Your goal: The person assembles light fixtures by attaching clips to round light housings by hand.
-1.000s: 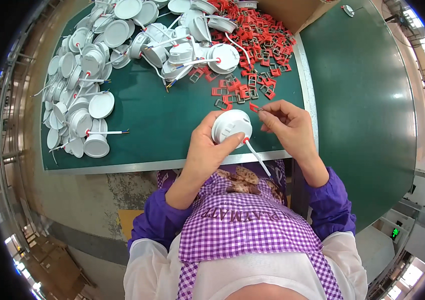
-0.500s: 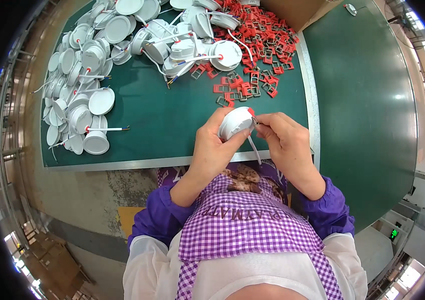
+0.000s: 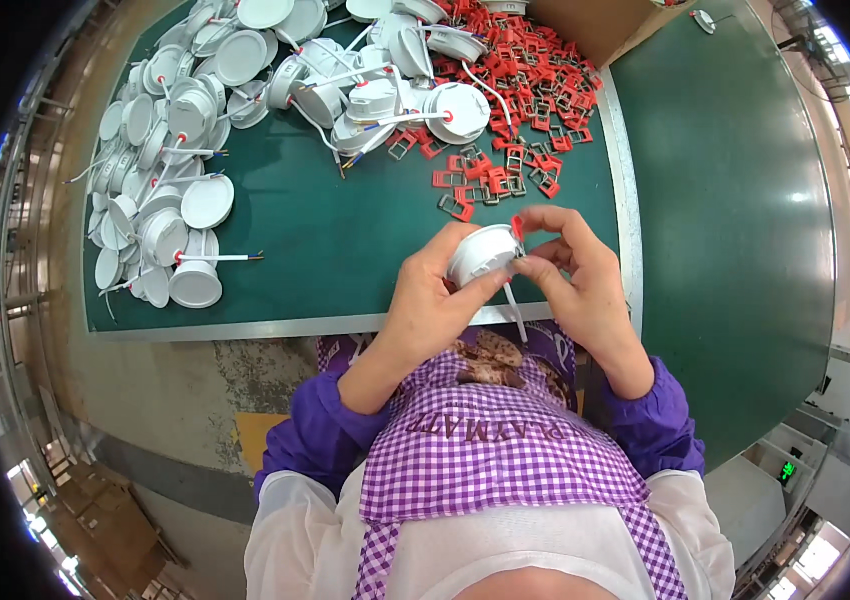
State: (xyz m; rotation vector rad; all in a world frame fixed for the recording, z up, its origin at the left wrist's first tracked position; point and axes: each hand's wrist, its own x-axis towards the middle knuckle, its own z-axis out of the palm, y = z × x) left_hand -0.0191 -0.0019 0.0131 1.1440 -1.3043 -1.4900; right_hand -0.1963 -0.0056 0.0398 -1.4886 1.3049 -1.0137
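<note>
A white round lamp housing point(image 3: 481, 252), like a small downlight, is held tilted just over the table's near edge. My left hand point(image 3: 423, 300) is closed around it, with the thumb on the near side and the fingers behind. At the housing's right side my right hand point(image 3: 583, 282) pinches a red clip with a metal part point(image 3: 518, 229), its fingertips touching the housing. How the clip sits against the housing is partly hidden by the fingers. A short white cable point(image 3: 516, 312) hangs down from the lamp between my hands.
Many similar white lamps point(image 3: 207, 203) with cables are heaped on the green table point(image 3: 295, 230), left and far. Red clips with metal frames point(image 3: 545, 100) form a pile at the far right, beside a cardboard box point(image 3: 605, 25). A metal edge strip point(image 3: 625, 190) borders a second green surface point(image 3: 725, 200).
The lamp has shifted slightly right and nearer to me. My right index finger has risen and curled over the red clip, which now stands out more at the housing's side.
</note>
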